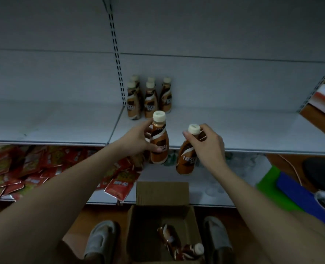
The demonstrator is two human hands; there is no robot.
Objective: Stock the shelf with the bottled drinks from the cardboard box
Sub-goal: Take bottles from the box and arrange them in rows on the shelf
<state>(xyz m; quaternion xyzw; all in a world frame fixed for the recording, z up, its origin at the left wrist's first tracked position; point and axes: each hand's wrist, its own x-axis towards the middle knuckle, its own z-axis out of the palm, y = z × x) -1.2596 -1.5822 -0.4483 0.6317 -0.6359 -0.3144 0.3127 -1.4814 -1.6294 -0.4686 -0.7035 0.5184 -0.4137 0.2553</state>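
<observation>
Left hand (138, 139) grips an upright bottle (158, 143); right hand (208, 142) pinches another's neck (187, 155), tilted. The shelved bottles (148, 98) stand at twelve o'clock, nearer the left hand.

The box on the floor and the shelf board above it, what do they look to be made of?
The box: plain brown corrugated cardboard, matte, with creased fold-out flaps. The shelf board: probably painted sheet metal, smooth pale grey with a thin rolled front lip and slotted uprights behind; the paint hides the material, so it is not certain.
</observation>
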